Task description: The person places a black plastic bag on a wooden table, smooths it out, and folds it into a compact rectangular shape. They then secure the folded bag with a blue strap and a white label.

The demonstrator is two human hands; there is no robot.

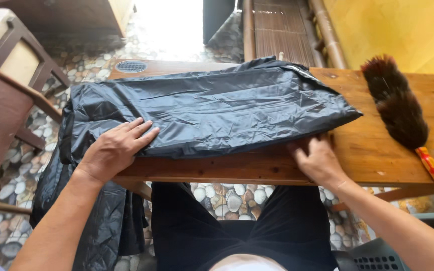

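Pebbled floor shows under a wooden surface (377, 155) carrying a half-folded black raincoat (212, 113), one end hanging off the left. Left hand (114, 150) presses flat, open; right hand (317, 160) tucks fingers under the near edge (feather duster (395, 103) alongside). Folding seems midway; gathering the hanging part likely follows.

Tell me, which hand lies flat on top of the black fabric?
The left hand, spread flat on the black fabric; the right hand grips its front edge instead.

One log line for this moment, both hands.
left hand: flat on black garment | right hand: fingers under garment's near edge | garment: across wooden table, left end hanging off
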